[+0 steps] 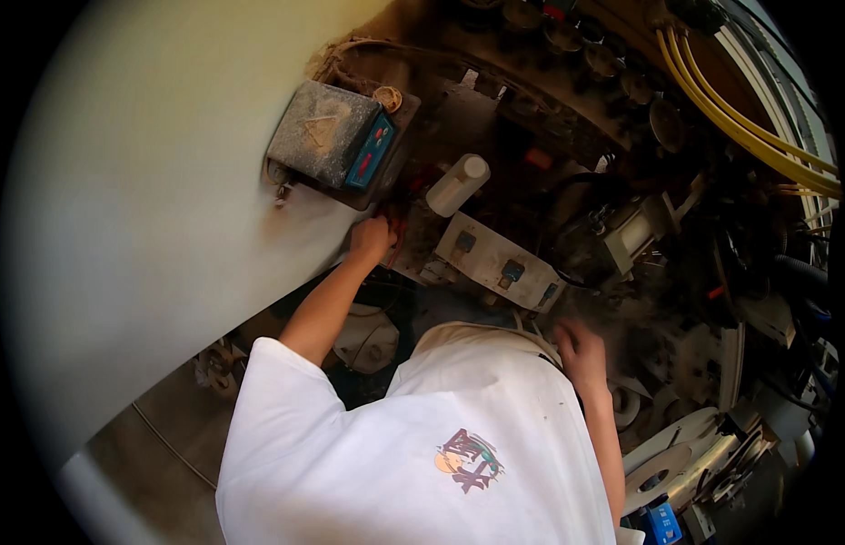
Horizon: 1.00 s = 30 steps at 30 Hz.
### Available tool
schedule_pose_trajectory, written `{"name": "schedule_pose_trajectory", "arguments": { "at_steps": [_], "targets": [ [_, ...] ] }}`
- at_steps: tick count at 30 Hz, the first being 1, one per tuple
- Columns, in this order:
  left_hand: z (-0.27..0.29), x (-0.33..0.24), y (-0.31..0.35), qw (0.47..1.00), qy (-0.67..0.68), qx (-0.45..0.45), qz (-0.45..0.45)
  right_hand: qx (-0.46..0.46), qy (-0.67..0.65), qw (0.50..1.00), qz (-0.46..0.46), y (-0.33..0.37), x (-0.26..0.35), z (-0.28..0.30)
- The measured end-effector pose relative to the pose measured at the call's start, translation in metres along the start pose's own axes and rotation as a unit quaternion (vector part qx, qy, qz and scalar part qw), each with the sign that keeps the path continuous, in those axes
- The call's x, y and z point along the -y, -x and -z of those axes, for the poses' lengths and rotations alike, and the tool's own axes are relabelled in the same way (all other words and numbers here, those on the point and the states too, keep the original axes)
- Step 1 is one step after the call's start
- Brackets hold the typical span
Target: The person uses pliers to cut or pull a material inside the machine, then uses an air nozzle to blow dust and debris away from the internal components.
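My left hand (pixel 374 238) reaches forward to the end of a dusty machine, with its fingers curled at a red object (pixel 397 234). What lies inside the fingers is hidden. A white cylindrical container (pixel 458 185) stands just beyond it to the right. Between my hands is a pale metal panel (pixel 482 257) with several dark switches or latches. My right hand (pixel 581 354) hangs beside my waist at the panel's right end. Its fingers are loosely bent and slightly blurred, and I see nothing held in them.
A dusty grey control box (pixel 323 136) with a blue front sits by the large pale surface (pixel 168 227) on the left. Yellow hoses (pixel 740 118) curve along the upper right. Dark machine parts and cables crowd the right side, with a pale reel (pixel 657 480) at lower right.
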State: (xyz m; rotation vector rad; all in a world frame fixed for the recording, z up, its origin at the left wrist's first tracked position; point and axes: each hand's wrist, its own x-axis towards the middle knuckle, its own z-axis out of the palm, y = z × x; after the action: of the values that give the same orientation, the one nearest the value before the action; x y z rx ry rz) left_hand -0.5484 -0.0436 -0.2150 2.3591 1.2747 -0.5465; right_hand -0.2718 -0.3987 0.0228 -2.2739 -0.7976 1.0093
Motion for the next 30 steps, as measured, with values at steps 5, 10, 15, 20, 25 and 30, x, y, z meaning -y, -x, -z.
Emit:
{"name": "schedule_pose_trajectory", "arguments": {
  "at_steps": [5,10,15,20,25,30],
  "targets": [
    [0.077,-0.045,0.105,0.974,0.201,-0.098,-0.025,0.040,-0.058,0.997,0.015,-0.010,0.038,-0.007],
    [0.158,-0.195,0.170,0.897,0.365,-0.182,-0.173,0.134,-0.381,0.914,0.027,-0.006,0.071,0.001],
    [0.184,-0.350,0.161,0.840,0.433,-0.103,-0.311,-0.123,-0.462,0.878,0.036,0.010,0.071,0.078],
    [0.192,-0.489,0.143,0.755,0.484,-0.113,-0.428,-0.267,-0.413,0.870,0.031,0.002,0.033,0.167],
    [0.170,-0.552,0.084,0.764,0.462,-0.159,-0.421,-0.266,-0.367,0.891,-0.011,-0.034,0.017,0.250],
    [0.179,-0.580,0.055,0.818,0.421,-0.087,-0.381,-0.259,-0.315,0.912,-0.053,-0.075,0.005,0.279]
  ]
}}
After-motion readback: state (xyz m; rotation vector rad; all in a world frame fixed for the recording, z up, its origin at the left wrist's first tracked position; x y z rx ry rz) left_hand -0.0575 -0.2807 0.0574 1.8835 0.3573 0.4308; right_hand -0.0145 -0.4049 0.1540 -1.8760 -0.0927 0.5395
